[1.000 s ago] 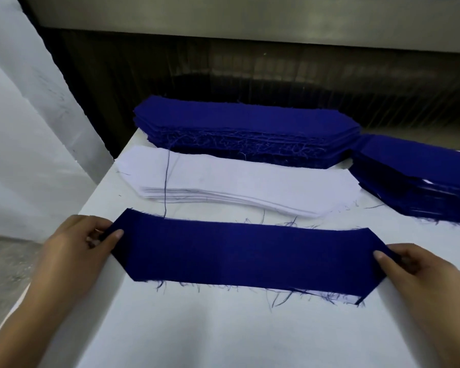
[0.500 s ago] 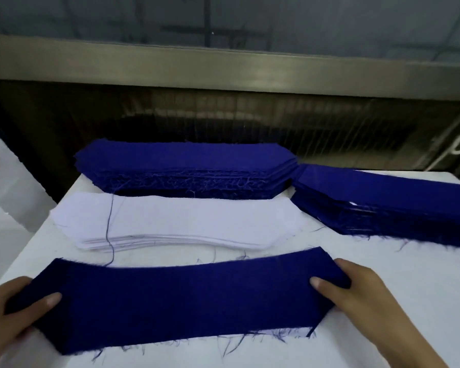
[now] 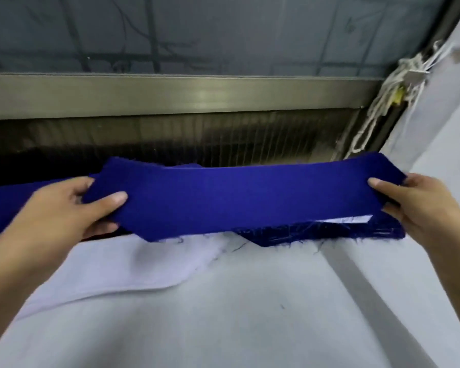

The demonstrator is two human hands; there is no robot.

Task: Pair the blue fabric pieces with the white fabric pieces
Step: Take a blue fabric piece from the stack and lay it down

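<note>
Above the far right part of the table, the blue piece now hangs in the air, sagging a little between the two hands. A second ago it lay flat near the front edge with the hands only at its ends. The left hand pinches the left end, thumb on top and fingers curled beneath. The right hand grips the right end the same way.

A sliver of white piece peeks out under the lower right edge, as it did while the blue lay flat, so the two layers seem to travel together. Directly below sits the right-hand blue stack, touching the table. The white stack lies nearer the left, and the other blue stack sits behind the left hand.

This pair looks finished and is probably bound for the right-hand stack, which I take to be the pile of done pairs. Both supply stacks remain.
</note>
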